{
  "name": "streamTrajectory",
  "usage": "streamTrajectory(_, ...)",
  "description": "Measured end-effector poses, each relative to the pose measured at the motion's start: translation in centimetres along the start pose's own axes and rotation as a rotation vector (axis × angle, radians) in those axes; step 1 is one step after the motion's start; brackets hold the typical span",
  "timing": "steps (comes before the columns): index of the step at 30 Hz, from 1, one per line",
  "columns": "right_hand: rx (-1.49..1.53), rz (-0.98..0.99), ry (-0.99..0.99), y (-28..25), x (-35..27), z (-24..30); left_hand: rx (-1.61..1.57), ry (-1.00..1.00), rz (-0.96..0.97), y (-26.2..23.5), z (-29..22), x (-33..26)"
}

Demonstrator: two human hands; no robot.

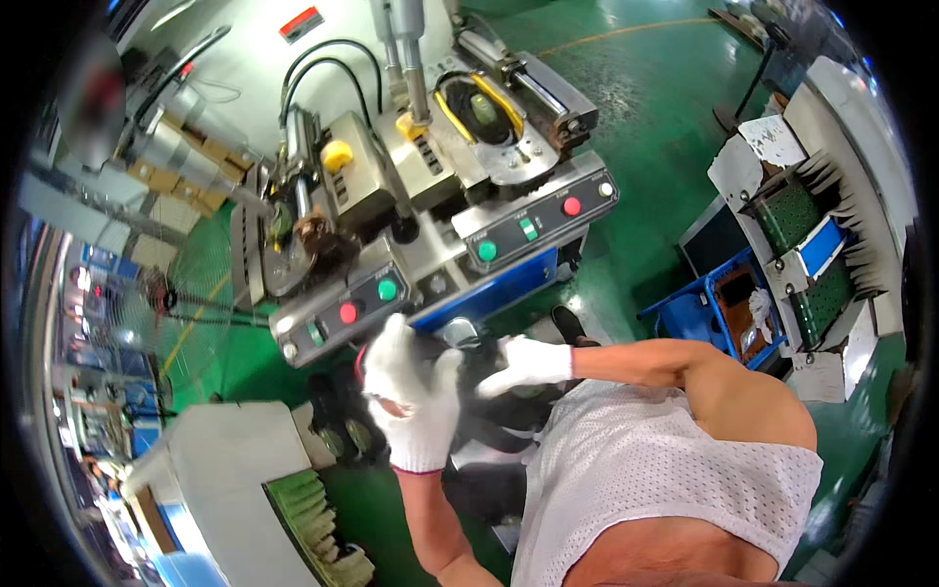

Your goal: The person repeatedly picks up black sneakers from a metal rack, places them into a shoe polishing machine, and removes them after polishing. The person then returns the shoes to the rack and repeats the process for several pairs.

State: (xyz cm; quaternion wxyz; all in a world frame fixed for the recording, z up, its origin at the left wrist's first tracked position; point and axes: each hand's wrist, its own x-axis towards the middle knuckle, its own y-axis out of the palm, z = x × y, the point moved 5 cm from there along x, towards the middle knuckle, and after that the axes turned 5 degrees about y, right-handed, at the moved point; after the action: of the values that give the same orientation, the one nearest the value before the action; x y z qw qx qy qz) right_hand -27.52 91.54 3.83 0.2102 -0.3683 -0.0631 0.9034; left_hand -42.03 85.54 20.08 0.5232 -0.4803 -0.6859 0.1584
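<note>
My left hand (416,401), in a white knit glove, is raised in front of the machine, thumb apart from the fingers and curled about a dark shoe-like piece (452,364). On the piece's other side my right hand (528,364), gloved too, has thumb and fingers around its edge; the fingertips are blurred. Much of the piece is hidden by the left hand, and its outline melts into the dark background. Just beyond the hands stands the two-station shoe press (430,284). A black shoe (484,110) sits in its right station between yellow pads.
Red and green buttons line the press's right control panel (533,217) and left control panel (352,298). Black shoes (342,430) stand at the left beside a pale cabinet (225,470) with a green bristly opening. To the right are a blue bin (709,313) and a white machine housing (871,196).
</note>
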Motion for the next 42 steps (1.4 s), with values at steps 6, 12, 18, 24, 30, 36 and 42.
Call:
streamTrajectory(6, 1.066, -0.302, -0.508, -13.7, -6.4, -8.0, -0.347, -0.194, -0.130, 10.7, 4.4, 10.4)
streamTrajectory(12, 1.372, -0.652, -0.283, -18.2, -6.4, -24.7, -0.304, -0.200, 0.062, 32.8, 12.0, 27.1)
streamTrajectory(18, 1.553, -0.899, -0.303, -18.6, -13.2, -25.8, -0.398, -0.396, 0.101, 47.0, 19.3, 34.9)
streamTrajectory(24, 1.548, -0.924, -0.363, -16.9, -13.9, -29.9, -0.129, -0.404, -0.022, 48.1, 23.3, 39.7)
streamTrajectory(30, 1.644, -0.996, -0.148, -18.7, -13.6, -28.3, -0.432, -0.304, 0.103, 50.2, 18.1, 38.3)
streamTrajectory(36, 1.697, -0.850, -0.380, -22.0, -11.4, -26.6, -0.417, -0.316, 0.241, 46.9, 20.0, 37.7)
streamTrajectory(42, 1.758, -0.892, -0.400, -21.6, -11.6, -25.9, -0.480, -0.349, 0.205, 49.1, 20.8, 38.7)
